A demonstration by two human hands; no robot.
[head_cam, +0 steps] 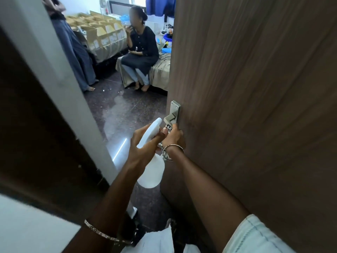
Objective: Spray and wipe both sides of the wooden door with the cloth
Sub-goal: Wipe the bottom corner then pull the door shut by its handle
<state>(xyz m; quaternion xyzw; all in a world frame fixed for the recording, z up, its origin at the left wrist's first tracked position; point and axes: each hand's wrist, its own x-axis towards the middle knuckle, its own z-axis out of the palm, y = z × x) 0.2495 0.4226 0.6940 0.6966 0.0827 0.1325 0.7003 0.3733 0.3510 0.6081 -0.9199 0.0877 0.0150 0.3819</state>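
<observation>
The brown wooden door stands partly open on the right, with a metal lever handle at its edge. My left hand grips the neck of a white spray bottle, its head pointing up and away towards the handle. My right hand is curled at the door's edge just below the handle and holds a black-and-white patterned cloth, most of which is hidden by my fingers.
A white door frame borders the gap on the left. Beyond it lies a dark glossy floor. One person sits on a bed, another stands at the left, and cardboard boxes are stacked behind.
</observation>
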